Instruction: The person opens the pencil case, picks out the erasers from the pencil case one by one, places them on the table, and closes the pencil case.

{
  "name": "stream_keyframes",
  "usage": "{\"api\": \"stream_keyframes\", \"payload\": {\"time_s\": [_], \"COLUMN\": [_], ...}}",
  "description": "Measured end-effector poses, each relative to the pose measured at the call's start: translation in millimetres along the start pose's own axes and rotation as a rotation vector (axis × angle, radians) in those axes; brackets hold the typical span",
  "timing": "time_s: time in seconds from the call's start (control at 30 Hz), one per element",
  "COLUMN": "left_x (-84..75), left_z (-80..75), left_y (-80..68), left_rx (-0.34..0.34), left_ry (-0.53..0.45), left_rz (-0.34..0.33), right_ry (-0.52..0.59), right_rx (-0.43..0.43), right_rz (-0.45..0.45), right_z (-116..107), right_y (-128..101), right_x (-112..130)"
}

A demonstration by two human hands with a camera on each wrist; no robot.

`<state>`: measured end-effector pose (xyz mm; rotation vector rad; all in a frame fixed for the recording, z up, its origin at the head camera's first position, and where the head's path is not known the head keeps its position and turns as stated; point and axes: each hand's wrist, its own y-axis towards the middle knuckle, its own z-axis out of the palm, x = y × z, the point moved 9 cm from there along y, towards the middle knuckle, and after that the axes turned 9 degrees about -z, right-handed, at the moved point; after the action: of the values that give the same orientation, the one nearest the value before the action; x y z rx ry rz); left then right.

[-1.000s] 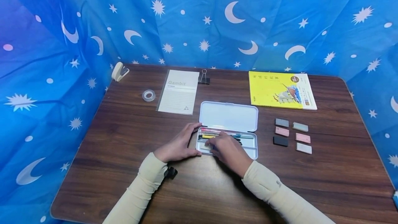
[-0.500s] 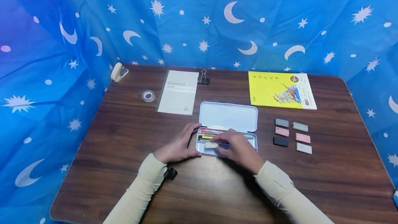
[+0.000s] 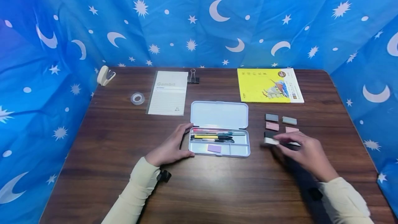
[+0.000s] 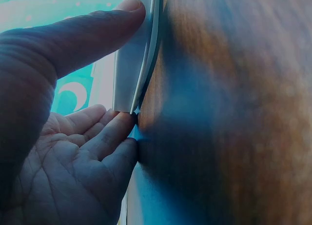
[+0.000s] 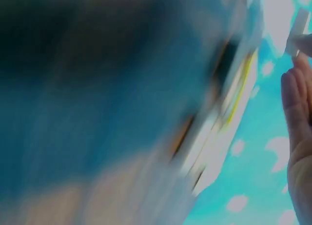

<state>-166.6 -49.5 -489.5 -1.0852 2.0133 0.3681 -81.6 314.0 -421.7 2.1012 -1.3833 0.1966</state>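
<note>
A white pencil case point(image 3: 219, 115) lies with its lid raised on the brown table. Several pens point(image 3: 214, 137) fill its back compartment, and a lavender eraser point(image 3: 214, 148) lies in the front one. My left hand point(image 3: 171, 146) holds the case's left end between thumb and fingers; the left wrist view shows the thumb on the case's side point(image 4: 130, 64). Right of the case, my right hand point(image 3: 308, 151) pinches a white eraser point(image 3: 271, 141) between thumb and fingers. Beneath and behind it sit several erasers, grey point(image 3: 272, 117), pink point(image 3: 272, 126) and black point(image 3: 269, 134), some partly hidden by the hand.
Behind the case lie a Gambit notebook point(image 3: 168, 94), a black binder clip point(image 3: 193, 79) and a yellow book point(image 3: 264, 85). A tape roll point(image 3: 138, 98) and a white stapler point(image 3: 105, 76) sit at the left. A blue patterned curtain point(image 3: 199, 20) hangs beyond the table.
My right hand has lifted the white eraser out of the case and carried it right, over by the erasers. The lavender eraser has come into sight. My left hand stays on the case.
</note>
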Motion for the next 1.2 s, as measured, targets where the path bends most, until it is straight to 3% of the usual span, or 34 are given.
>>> {"api": "stream_keyframes", "payload": {"time_s": [0.17, 0.37, 0.67, 0.9, 1.0, 1.1, 1.2], "left_x": [-1.4, -2.8, -4.2, -3.3, -1.2, 0.5, 1.6], "left_z": [-0.8, -2.9, -1.8, -1.5, -1.6, -0.2, 0.4], "left_y": [-0.7, -2.0, -0.9, -0.2, -0.7, 0.6, 1.2], "left_rx": [-0.016, -0.019, -0.007, -0.007, 0.001, 0.023, 0.036], "left_ry": [-0.01, -0.018, -0.008, 0.005, 0.027, 0.044, 0.045], "left_rz": [0.026, 0.029, 0.008, 0.008, -0.016, -0.05, -0.074], "right_ry": [-0.026, -0.045, -0.054, -0.042, -0.022, 0.011, 0.085], "right_rx": [0.067, 0.103, 0.084, 0.027, -0.032, -0.094, -0.083], "right_rz": [0.177, 0.252, 0.302, 0.316, 0.248, 0.089, -0.074], "right_z": [-19, -20, -22, -27, -24, -11, 18], "right_y": [-40, -61, -69, -69, -54, -30, -1], "right_x": [-42, -67, -77, -69, -49, -11, 33]}}
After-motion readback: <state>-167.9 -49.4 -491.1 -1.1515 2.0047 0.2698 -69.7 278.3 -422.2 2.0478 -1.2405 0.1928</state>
